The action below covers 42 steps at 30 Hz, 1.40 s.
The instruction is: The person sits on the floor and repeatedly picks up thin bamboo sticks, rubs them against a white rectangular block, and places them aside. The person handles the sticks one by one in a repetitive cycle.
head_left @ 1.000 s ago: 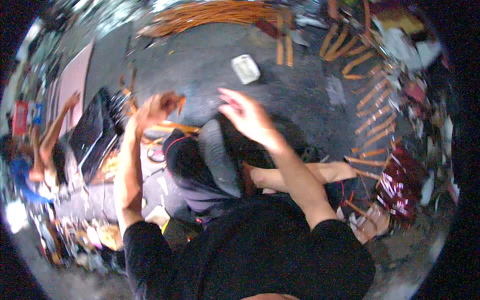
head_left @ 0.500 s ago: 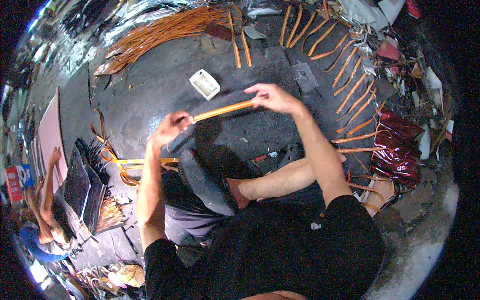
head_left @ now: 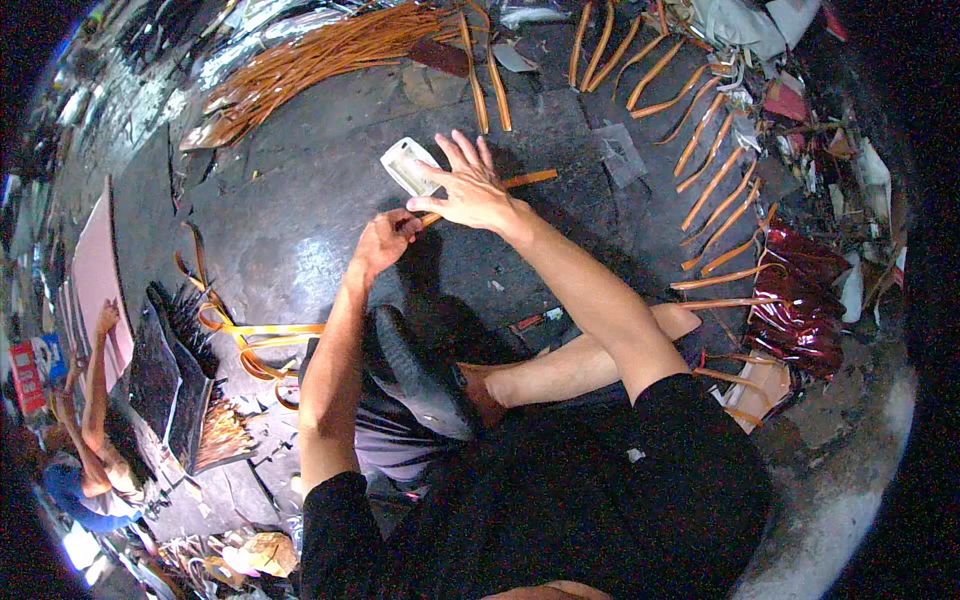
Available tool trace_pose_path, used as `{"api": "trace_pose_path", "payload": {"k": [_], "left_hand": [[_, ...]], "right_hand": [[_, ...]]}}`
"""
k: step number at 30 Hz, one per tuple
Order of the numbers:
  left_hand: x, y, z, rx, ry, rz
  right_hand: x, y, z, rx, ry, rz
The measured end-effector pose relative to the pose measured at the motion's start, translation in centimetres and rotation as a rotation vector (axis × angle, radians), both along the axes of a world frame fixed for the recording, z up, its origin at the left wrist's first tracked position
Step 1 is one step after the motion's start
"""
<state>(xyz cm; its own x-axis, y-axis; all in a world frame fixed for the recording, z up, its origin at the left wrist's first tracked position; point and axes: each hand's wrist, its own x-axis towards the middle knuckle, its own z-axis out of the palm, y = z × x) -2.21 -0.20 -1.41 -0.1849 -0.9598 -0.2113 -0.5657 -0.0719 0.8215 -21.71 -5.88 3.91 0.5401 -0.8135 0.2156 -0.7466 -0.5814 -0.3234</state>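
Note:
My left hand (head_left: pixel 384 242) is closed in a pinch on one end of a narrow orange-brown strip (head_left: pixel 532 179). The strip slants up to the right, above the dark floor. My right hand (head_left: pixel 472 192) is open with fingers spread. It lies across the strip's middle and hides that part; its palm seems to touch the strip. Just beyond the right hand sits a small white rectangular tray (head_left: pixel 398 166), partly covered by the fingers.
A big bundle of orange-brown strips (head_left: pixel 300 75) lies at the far left. Single strips (head_left: pixel 700 203) fan out along the right, near shiny dark red sheeting (head_left: pixel 795 300). Black stacked sheets (head_left: pixel 165 385) and another person's arm (head_left: pixel 92 400) are at left.
My right hand has let go of the strip's right end and moved left, opening over its middle. My left hand has shifted right and slightly up with the strip.

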Motion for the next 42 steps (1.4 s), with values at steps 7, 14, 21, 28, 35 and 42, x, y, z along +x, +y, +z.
{"api": "trace_pose_path", "payload": {"k": [7,14,21,28,35,42], "left_hand": [[-0.2,0.9,0.6,-0.163,0.014,-0.096],[-0.1,1.2,1.6,-0.458,-0.117,-0.287],[-0.4,1.7,2.4,-0.407,-0.229,-0.235],[0.7,1.1,1.1,-0.426,-0.051,-0.209],[6.3,0.0,0.5,0.270,0.516,-0.109],[13.8,1.7,-1.3,0.316,0.451,-0.114]], "right_hand": [[0.3,-0.6,0.6,-0.048,-0.003,0.043],[-7.8,1.6,1.3,0.051,-0.546,-0.260],[-16.7,6.2,1.3,0.941,-0.712,-0.507],[-14.1,6.1,1.0,1.005,-0.396,-0.574],[-6.2,8.3,-7.9,0.669,-0.156,-0.153],[4.9,9.2,-6.3,0.522,0.072,0.120]]}}
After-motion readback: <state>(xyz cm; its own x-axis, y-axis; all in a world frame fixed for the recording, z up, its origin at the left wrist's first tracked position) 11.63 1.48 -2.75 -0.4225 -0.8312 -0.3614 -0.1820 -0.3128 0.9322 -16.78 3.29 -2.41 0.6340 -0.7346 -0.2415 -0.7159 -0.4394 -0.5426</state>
